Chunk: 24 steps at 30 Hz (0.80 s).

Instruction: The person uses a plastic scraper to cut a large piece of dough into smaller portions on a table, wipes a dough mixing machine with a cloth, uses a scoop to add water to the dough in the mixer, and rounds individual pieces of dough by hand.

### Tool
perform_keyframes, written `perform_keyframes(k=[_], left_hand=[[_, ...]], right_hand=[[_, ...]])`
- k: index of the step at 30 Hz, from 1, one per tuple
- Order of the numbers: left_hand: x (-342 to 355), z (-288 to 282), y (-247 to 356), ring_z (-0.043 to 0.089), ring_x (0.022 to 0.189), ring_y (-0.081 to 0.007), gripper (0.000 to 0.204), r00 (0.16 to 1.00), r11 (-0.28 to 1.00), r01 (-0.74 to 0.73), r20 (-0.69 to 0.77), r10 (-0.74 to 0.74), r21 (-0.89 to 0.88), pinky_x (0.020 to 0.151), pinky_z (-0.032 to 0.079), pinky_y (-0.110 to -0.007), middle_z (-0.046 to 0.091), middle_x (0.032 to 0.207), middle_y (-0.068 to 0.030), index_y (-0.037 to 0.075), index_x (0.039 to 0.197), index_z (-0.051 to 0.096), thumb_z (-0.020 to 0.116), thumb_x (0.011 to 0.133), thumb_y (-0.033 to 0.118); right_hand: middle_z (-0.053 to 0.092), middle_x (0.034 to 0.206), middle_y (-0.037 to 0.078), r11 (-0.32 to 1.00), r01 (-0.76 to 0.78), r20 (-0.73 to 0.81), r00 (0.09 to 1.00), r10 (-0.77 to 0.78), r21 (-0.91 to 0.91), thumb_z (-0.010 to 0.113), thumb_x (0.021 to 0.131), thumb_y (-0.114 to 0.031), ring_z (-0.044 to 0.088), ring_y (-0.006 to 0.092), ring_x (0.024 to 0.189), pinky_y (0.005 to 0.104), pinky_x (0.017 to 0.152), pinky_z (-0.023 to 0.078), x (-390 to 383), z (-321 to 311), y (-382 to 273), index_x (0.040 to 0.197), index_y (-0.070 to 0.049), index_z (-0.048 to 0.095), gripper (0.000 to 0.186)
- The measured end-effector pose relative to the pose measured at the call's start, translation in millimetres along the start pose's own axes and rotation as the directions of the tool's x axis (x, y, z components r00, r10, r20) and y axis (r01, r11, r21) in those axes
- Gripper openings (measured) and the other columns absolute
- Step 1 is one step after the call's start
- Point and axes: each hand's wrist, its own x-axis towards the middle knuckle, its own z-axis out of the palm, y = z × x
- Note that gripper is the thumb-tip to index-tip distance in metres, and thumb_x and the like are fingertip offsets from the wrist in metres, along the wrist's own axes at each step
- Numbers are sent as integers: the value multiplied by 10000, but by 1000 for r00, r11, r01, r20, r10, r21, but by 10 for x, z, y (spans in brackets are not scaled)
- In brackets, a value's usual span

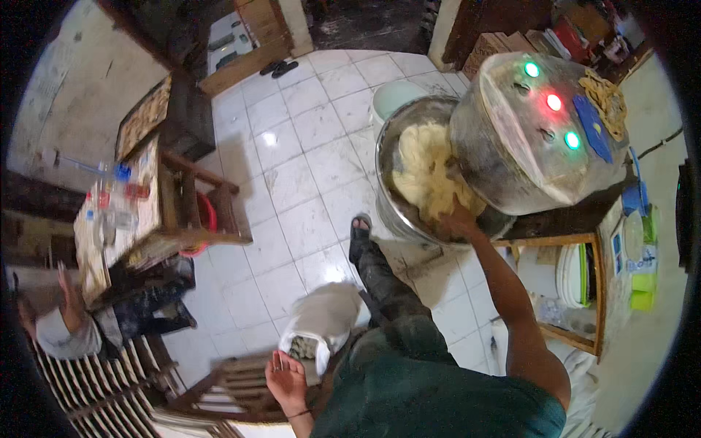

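A large pale yellow mass of dough lies in the round steel bowl of a mixer. My right hand reaches in at the near side of the bowl and touches the dough, a finger stretched along its surface. The other fingers are partly hard to make out. My left hand is held low at my left side, palm up, with fingers loosely bent and nothing in it. Just beside it stands a white sack with its mouth folded open, showing small greyish pieces inside.
The mixer's plastic-covered head overhangs the bowl, with green and red lights lit. Behind the bowl stands a pale bucket. A wooden shelf is at right. Left, another person sits by a wooden table with bottles.
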Motion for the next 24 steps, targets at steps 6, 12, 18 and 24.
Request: perform_keyframes(k=[6,12,18,24], left_hand=[[1157,450,154,508,861,-144,179,926,977,16,-373,66,212,732,427,-300,545,880,-31,60,842,537,490,804,228],[2080,1447,251,484,917,-192,261,946,789,290,-287,-151,542,843,361,-364,519,991,-48,108,992,505,502,796,282],[2964,1587,499,450,994,-245,415,938,243,344,-318,-141,907,873,342,-377,464,1080,-110,68,1168,382,457,838,309],[4191,2181,869,477,956,-220,385,926,-200,135,-196,-323,970,828,374,-341,491,1030,-107,60,1133,404,456,840,304]], right_hand=[[536,801,184,971,-93,-17,996,92,-220,610,736,-357,530,238,563,329,524,441,1304,492,24,1299,-31,-119,977],[435,1075,221,923,-376,90,925,370,76,610,711,-415,548,268,753,364,669,449,1812,520,-35,1315,-21,-16,955],[138,1350,203,941,-324,-295,912,284,-95,556,703,-516,331,308,1173,407,921,329,1274,722,-672,1325,-38,17,951],[46,1371,182,811,-513,-296,850,435,-282,561,694,-521,215,329,1228,403,975,248,1873,1056,-648,1328,-62,79,919]])
